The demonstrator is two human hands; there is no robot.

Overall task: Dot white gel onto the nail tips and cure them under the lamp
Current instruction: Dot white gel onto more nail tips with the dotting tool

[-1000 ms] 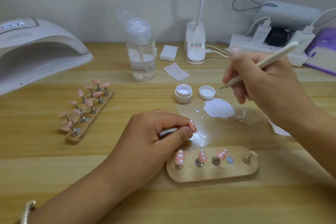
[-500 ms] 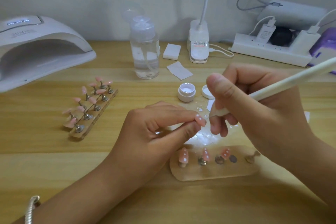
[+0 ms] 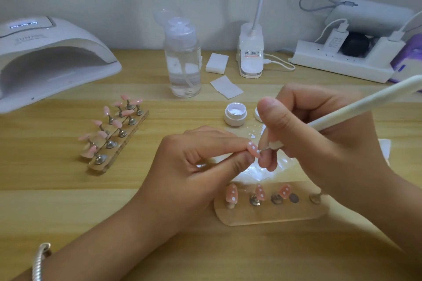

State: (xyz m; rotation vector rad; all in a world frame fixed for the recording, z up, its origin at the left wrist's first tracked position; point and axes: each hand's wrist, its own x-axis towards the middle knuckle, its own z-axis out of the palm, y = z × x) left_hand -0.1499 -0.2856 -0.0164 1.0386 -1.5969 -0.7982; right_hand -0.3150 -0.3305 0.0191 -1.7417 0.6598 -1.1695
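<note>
While left hand [image 3: 194, 166] fingers pinch pink nail tip [image 3: 252, 149] to steady it, right hand [image 3: 319, 143] fingers grip dotting pen [image 3: 365, 107], point touching tip just beyond left fingertips.

Head-mounted, downward, close over desk [image 3: 68, 201]

I count two stands: the near stand [image 3: 262, 215] carries three dotted pink tips [image 3: 232, 193], and the far stand [image 3: 102, 167] ten plain pink tips [image 3: 117, 123]. One held tip [image 3: 253, 150], also dotted, is in the left hand [image 3: 194, 166]; the right hand [image 3: 319, 139] has one dotting pen [image 3: 365, 107]. One gel jar [image 3: 235, 116], one curing lamp [image 3: 57, 59], one pump bottle [image 3: 182, 64].
</note>
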